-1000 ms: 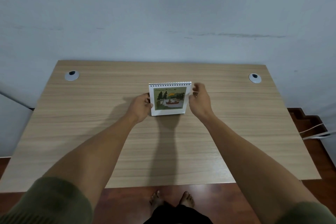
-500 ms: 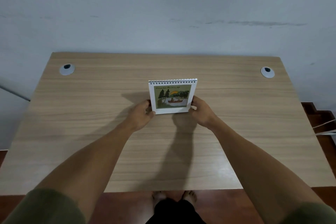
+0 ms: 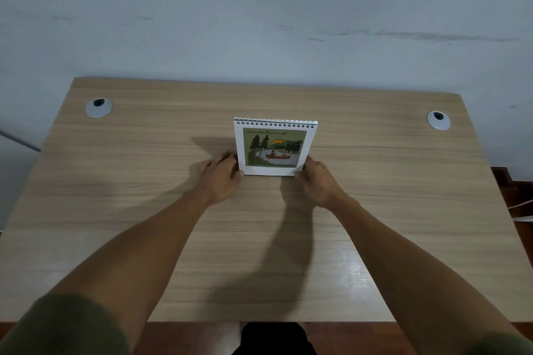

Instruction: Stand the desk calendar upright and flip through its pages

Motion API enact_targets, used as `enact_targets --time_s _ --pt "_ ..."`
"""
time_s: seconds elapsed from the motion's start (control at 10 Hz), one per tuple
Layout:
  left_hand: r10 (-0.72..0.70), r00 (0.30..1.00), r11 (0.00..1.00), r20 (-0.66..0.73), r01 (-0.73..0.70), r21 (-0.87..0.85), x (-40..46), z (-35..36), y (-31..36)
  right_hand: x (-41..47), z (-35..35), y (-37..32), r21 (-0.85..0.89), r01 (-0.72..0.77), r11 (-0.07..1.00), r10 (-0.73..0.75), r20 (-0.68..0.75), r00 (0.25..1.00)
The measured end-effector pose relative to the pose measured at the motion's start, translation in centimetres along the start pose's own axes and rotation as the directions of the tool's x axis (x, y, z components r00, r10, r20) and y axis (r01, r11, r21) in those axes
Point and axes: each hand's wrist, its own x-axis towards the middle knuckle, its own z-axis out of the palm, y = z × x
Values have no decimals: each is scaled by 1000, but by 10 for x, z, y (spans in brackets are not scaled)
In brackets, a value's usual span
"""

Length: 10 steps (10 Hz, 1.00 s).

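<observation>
Wooden desk (image 3: 144,239) against pale blue wall (image 3: 259,23) — calendar (image 3: 274,150) upright

A pale wooden desk (image 3: 375,239) stands against a scuffed grey-blue wall (image 3: 259,8). Two grey cable grommets (image 3: 99,107) sit near its far corners, over reddish-brown floor (image 3: 184,337).

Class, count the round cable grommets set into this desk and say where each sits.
2: one grommet at the desk's far-left corner, another grommet at the far-right corner. None looks hidden.

Single head-worn wide-angle view, looking forward and down from above the desk (image 3: 144,239) (near edge close), facing the wall (image 3: 259,8); no second view.
</observation>
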Motion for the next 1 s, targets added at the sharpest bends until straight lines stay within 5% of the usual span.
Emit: enact_targets --time_s 0.7,0.9,1.0 --pt "16 998 1000 -66 -17 -14 64 -8 5 48 -22 -36 161 -78 984 91 -74 993" --pt "-1 974 982 -225 -41 -183 46 -3 19 21 -32 -49 303 -7 953 34 -84 996" --pt "-99 963 940 -251 7 -342 29 3 24 8 -26 -44 230 -50 972 98 -200 975"
